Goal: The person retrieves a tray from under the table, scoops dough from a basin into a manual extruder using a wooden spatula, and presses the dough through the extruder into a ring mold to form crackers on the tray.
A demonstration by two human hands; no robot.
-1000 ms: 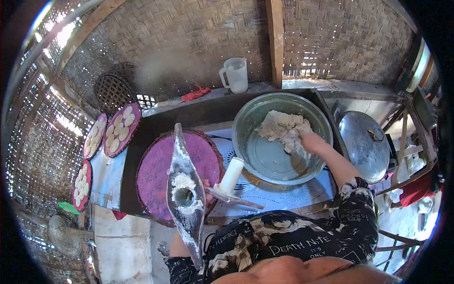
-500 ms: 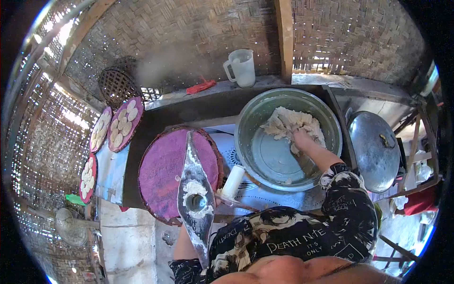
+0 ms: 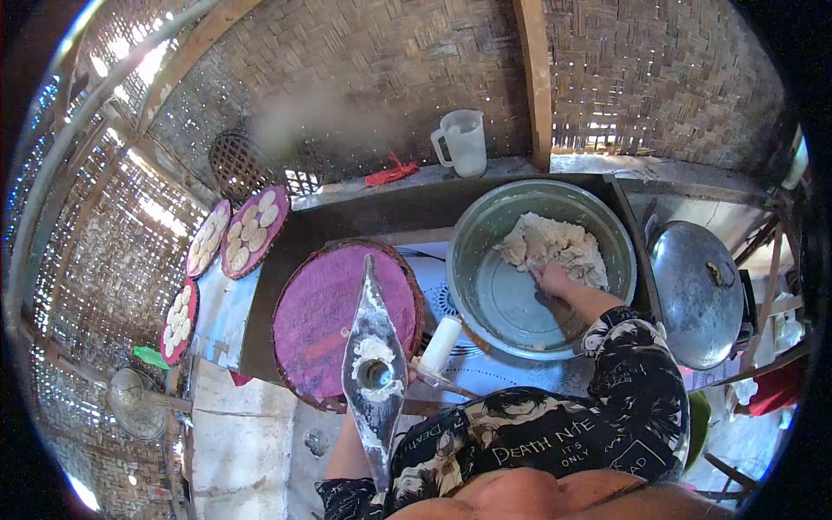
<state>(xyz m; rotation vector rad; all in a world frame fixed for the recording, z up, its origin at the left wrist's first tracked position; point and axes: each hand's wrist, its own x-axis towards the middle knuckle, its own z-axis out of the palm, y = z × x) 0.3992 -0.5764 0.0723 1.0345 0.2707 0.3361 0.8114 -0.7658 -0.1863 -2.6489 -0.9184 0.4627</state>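
My right hand (image 3: 555,281) is in a large green basin (image 3: 490,325), its fingers closed at the near edge of a pale, lumpy dough (image 3: 555,244) and partly hidden by it. Mostly concealed behind a long, pointed dough press (image 3: 373,425), my left hand (image 3: 412,375) grips it from below. The press has a round hole in its middle with dough smeared around the rim. Just right of it, a white cylinder (image 3: 441,345) lies tilted beside a wooden-looking bar. Under the far end of the press is a round tray with purple cloth (image 3: 308,303).
Smaller round trays with pale discs (image 3: 253,232) stand at the left. A white jug (image 3: 464,146) and a red plastic bag (image 3: 392,172) sit on the back ledge. To the right of the basin is a lidded metal pot (image 3: 696,295).
The view has shifted slightly, so everything sits lower and further right. My right hand has drawn back to the dough's near edge, showing more of itself. The press stays over the purple tray.
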